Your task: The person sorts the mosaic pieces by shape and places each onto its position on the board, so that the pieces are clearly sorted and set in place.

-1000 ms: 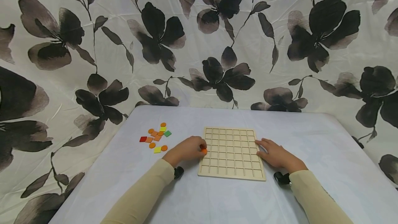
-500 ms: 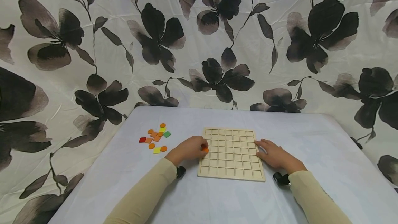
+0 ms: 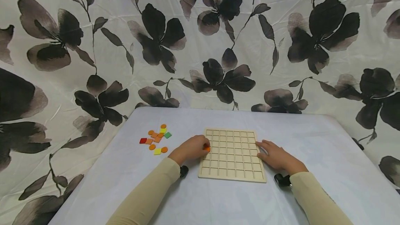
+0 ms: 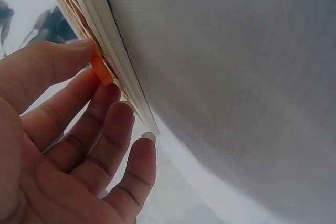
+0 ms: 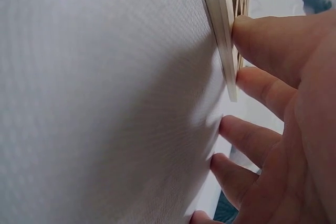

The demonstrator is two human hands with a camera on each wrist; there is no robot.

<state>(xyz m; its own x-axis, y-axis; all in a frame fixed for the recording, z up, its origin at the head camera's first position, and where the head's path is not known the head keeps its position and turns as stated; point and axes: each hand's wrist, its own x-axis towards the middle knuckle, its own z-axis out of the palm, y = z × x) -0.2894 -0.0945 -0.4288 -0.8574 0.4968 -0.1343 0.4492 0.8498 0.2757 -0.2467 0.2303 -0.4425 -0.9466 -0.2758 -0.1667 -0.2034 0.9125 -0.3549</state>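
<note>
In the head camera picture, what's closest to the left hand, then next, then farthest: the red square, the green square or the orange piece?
From the left hand:
1. Orange piece: pinched in it.
2. Green square: off to its left.
3. Red square: farther left.

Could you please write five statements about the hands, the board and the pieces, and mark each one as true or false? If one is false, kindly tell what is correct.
1. The left hand pinches an orange piece. True.
2. The right hand touches the edge of the board. True.
3. The red piece lies on the board. False: the red piece lies on the table, left of the board.
4. Two yellow pieces show. True.
5. The right hand holds the red piece. False: no piece shows in the right hand.
</note>
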